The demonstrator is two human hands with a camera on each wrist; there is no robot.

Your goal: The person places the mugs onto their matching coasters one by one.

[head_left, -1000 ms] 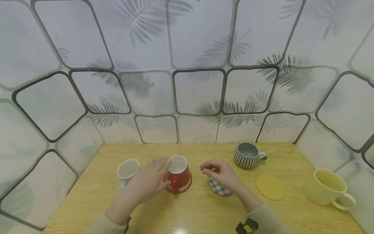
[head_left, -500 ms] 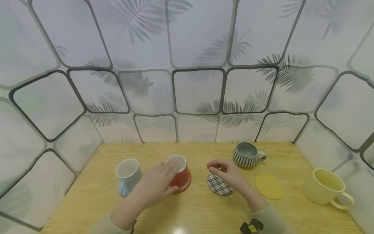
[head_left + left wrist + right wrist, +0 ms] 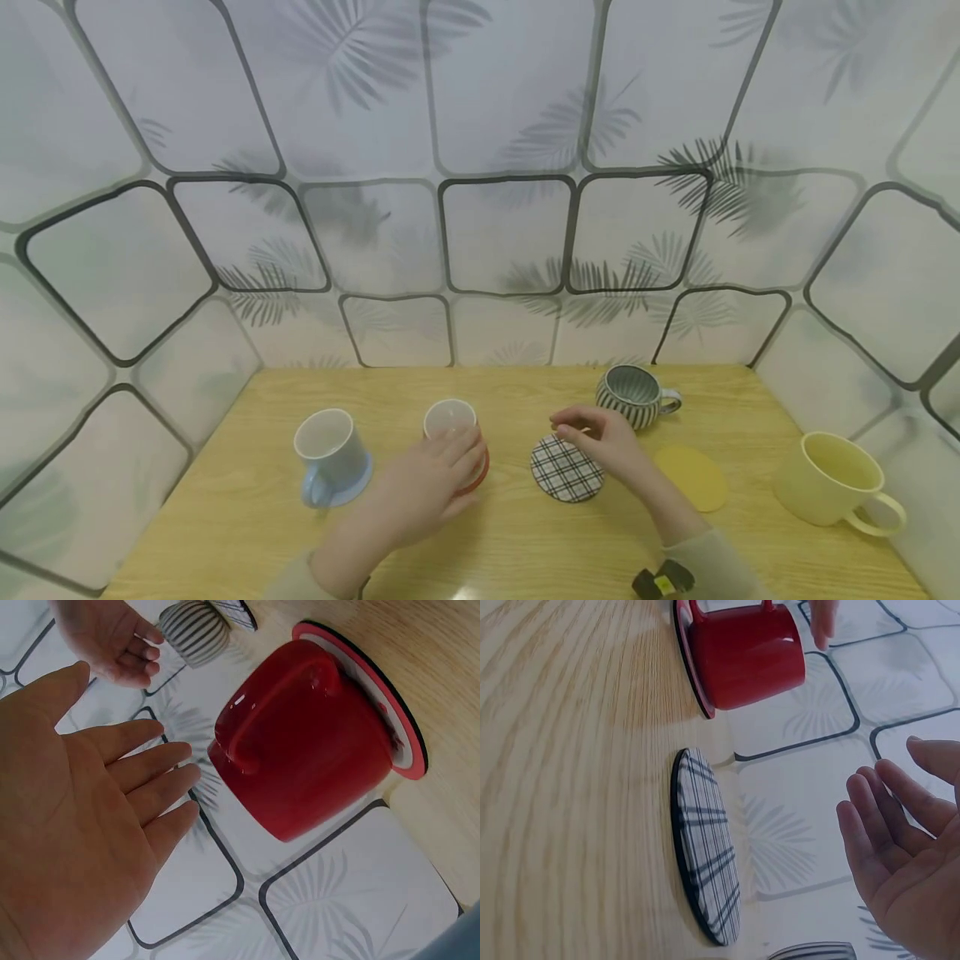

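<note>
In the head view my left hand passes over the red mug, covering much of it there. The left wrist view shows its fingers extended and apart from the mug. That mug stands upright on a round red-rimmed coaster. My right hand hovers with loosely bent fingers and nothing in them, between the black-and-white plaid coaster and a striped grey cup. Nothing stands on the plaid coaster.
A light blue mug sits on a blue coaster at left. To the right lie a yellow coaster, partly behind my right forearm, and a large yellow mug. Patterned wall panels enclose the wooden table.
Both hands have moved to the right. My left hand now covers more of the red mug and has uncovered the blue mug; my right hand has shifted from the plaid coaster toward the striped cup.
</note>
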